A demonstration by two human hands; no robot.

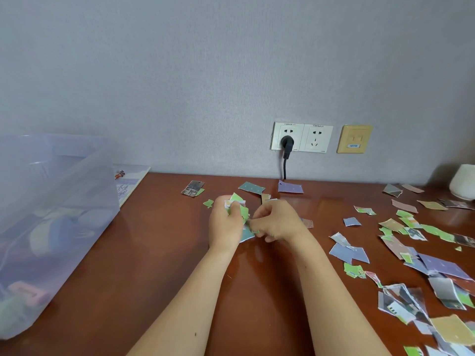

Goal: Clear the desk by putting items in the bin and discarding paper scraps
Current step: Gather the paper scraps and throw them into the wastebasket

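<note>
Centre: left hand (224,224) clamps scrap wad (237,201), right hand (279,222) pinches teal bit (248,234). Best squeeze tight b4 next grab.

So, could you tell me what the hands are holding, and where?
The left hand grips a bunch of scraps by their lower halves, tops sticking out. The right hand pinches a teal scrap by its edge, just below that bunch.

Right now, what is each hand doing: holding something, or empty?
Left hand: closed round a bunch of paper scraps.
Right hand: fingers curled, pinching the edge of that same bunch.
</note>
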